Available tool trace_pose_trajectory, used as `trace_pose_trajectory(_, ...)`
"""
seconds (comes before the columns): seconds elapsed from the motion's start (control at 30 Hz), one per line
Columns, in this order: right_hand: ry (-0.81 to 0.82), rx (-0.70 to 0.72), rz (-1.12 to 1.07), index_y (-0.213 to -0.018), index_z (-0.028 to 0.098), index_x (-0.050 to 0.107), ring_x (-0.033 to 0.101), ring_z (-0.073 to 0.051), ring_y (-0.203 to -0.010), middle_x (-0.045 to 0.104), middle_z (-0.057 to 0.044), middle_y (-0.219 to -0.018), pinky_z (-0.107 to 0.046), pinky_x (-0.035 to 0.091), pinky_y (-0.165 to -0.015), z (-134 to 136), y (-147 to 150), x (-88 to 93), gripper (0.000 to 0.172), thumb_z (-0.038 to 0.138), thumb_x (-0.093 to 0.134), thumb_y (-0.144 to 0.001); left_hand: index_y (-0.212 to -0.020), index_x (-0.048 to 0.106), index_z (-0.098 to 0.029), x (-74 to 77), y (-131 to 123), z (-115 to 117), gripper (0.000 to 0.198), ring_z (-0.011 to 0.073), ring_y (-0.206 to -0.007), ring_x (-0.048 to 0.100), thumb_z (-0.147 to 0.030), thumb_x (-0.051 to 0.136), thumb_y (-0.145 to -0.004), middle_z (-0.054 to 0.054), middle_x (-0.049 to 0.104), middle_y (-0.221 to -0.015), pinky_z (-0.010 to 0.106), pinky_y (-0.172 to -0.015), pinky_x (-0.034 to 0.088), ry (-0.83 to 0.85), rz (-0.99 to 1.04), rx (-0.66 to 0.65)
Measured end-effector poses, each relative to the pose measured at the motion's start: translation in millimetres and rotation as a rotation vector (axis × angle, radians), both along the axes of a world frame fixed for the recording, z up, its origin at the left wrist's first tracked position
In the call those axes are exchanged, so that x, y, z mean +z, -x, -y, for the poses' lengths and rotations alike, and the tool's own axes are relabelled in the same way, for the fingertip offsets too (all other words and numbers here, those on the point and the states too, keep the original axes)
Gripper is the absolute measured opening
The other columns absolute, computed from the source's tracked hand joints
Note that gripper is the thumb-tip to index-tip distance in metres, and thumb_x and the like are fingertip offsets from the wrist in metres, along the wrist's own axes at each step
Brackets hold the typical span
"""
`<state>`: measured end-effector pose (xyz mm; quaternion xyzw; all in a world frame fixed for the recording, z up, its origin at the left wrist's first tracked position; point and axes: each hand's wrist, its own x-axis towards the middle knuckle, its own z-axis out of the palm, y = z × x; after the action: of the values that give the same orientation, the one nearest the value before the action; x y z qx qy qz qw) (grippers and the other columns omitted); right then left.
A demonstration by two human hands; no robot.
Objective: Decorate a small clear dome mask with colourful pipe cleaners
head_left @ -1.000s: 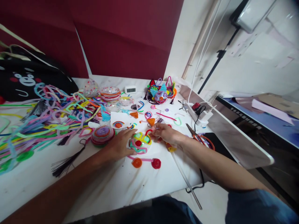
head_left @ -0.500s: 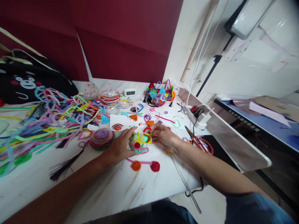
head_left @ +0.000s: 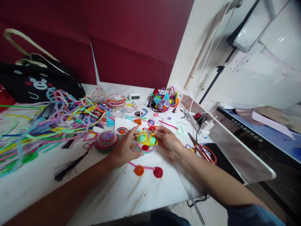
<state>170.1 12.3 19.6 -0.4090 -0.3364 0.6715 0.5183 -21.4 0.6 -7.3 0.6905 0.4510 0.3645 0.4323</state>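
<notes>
Both hands hold a small round craft piece [head_left: 147, 141] of yellow, green, pink and red pipe cleaners, raised a little off the white table [head_left: 98, 191]. My left hand [head_left: 123, 149] grips its left side with curled fingers. My right hand [head_left: 168, 142] grips its right side. Just below it on the table lies a pink pipe cleaner with an orange coil [head_left: 138, 170] and a red coil [head_left: 158, 172] at its ends.
A big heap of coloured pipe cleaners [head_left: 51, 125] covers the left of the table, behind it a black bear bag [head_left: 37, 84]. A coiled disc [head_left: 106, 138], clear bowls [head_left: 115, 99], a small clock [head_left: 134, 97], a finished piece [head_left: 163, 100], orange scissors [head_left: 203, 150] and a power strip [head_left: 199, 121] lie around.
The craft piece lay on the table under both hands; now both hands have lifted it slightly and tilted it up. The camera has shifted a little.
</notes>
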Motion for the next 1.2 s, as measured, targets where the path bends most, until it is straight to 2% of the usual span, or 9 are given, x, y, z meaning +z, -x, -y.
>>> trace_pose_trajectory(0.07, -0.011, 0.009, -0.029, -0.077, 0.019, 0.057, 0.059, -0.012, -0.064, 0.061, 0.002, -0.069, -0.025, 0.049, -0.067, -0.5, -1.4, 2.2, 0.028, 0.016, 0.078, -0.06, -0.145, 0.026, -0.022, 5.9, -0.1, 2.8, 0.101, 0.029, -0.115, 0.056, -0.021, 0.078, -0.059, 0.017, 0.049, -0.133, 0.031, -0.071, 0.053, 0.182, 0.187, -0.064)
trace_pose_trajectory(0.1, -0.014, 0.011, -0.04, -0.077, 0.019, 0.057, 0.059, -0.011, -0.064, 0.061, 0.003, -0.069, -0.024, 0.049, -0.067, -0.5, -1.8, 3.1, 0.028, 0.015, 0.078, -0.059, -0.143, 0.031, -0.022, 9.0, 0.2, 3.9, 0.096, 0.0278, -0.114, 0.056, -0.02, 0.079, -0.059, 0.016, 0.052, -0.13, 0.029, -0.071, 0.052, 0.262, 0.286, -0.103)
trace_pose_trajectory(0.2, -0.022, 0.021, -0.055, -0.077, 0.018, 0.057, 0.059, -0.011, -0.066, 0.06, 0.003, -0.07, -0.024, 0.049, -0.07, 0.4, -1.5, 4.6, 0.028, 0.015, 0.078, -0.059, -0.121, 0.057, -0.021, 16.1, 1.8, 5.7, 0.055, 0.0216, -0.1, 0.061, -0.022, 0.074, -0.069, 0.011, 0.062, -0.117, 0.027, -0.07, 0.052, 0.444, 0.546, -0.178)
trace_pose_trajectory(0.3, -0.026, 0.039, -0.06, -0.076, 0.019, 0.056, 0.06, -0.012, -0.068, 0.061, 0.002, -0.07, -0.025, 0.049, -0.071, 1.8, -0.4, 5.0, 0.028, 0.016, 0.079, -0.06, -0.101, 0.066, -0.018, 18.9, 2.1, 5.1, 0.022, 0.0169, -0.085, 0.062, -0.023, 0.065, -0.079, 0.009, 0.066, -0.107, 0.026, -0.064, 0.052, 0.574, 0.733, -0.176)
trace_pose_trajectory(0.4, -0.045, 0.036, -0.016, -0.076, 0.019, 0.058, 0.058, -0.012, -0.068, 0.062, 0.002, -0.072, -0.025, 0.047, -0.068, 1.9, -1.2, 7.3, 0.025, 0.019, 0.079, -0.061, -0.092, 0.067, -0.016, 19.9, 0.7, 4.9, 0.013, 0.0164, -0.08, 0.063, -0.02, 0.066, -0.079, 0.008, 0.068, -0.096, 0.026, -0.062, 0.053, 0.602, 0.806, -0.121)
trace_pose_trajectory(0.57, -0.237, 0.006, 0.214, -0.076, 0.018, 0.063, 0.053, -0.01, -0.065, 0.062, 0.002, -0.072, -0.023, 0.041, -0.063, 1.2, -10.3, 24.2, 0.019, 0.025, 0.077, -0.065, -0.085, 0.067, -0.015, 24.0, -1.6, 7.3, 0.01, 0.015, -0.073, 0.063, -0.02, 0.069, -0.076, 0.003, 0.069, -0.08, 0.025, -0.061, 0.053, 0.567, 0.787, -0.055)
trace_pose_trajectory(0.77, -0.384, 0.177, 0.496, -0.078, 0.017, 0.067, 0.054, -0.012, -0.064, 0.062, 0.001, -0.069, -0.026, 0.042, -0.064, 5.4, -13.0, 46.9, 0.016, 0.028, 0.074, -0.069, -0.085, 0.068, -0.016, 21.9, -2.3, 5.2, 0.018, 0.0175, -0.072, 0.065, -0.027, 0.074, -0.072, 0.004, 0.069, -0.078, 0.027, -0.06, 0.054, 0.494, 0.705, -0.04)
trace_pose_trajectory(0.9, -0.424, 0.24, 0.596, -0.078, 0.016, 0.067, 0.054, -0.012, -0.064, 0.062, 0.001, -0.07, -0.026, 0.043, -0.064, 2.6, -8.7, 47.4, 0.014, 0.028, 0.07, -0.071, -0.089, 0.068, -0.015, 19.9, -1.8, 5.0, 0.019, 0.0175, -0.076, 0.066, -0.027, 0.072, -0.075, 0.005, 0.07, -0.086, 0.026, -0.061, 0.054, 0.469, 0.686, -0.061)
trace_pose_trajectory(1.2, -0.534, 0.239, 0.733, -0.079, 0.017, 0.067, 0.056, -0.013, -0.064, 0.065, -0.001, -0.073, -0.025, 0.043, -0.06, -4.7, -5.0, 37.5, 0.01, 0.024, 0.063, -0.074, -0.088, 0.067, -0.016, 21.9, -1.2, 6.0, 0.021, 0.0169, -0.074, 0.065, -0.032, 0.072, -0.075, 0.004, 0.07, -0.087, 0.027, -0.062, 0.053, 0.448, 0.621, -0.083)
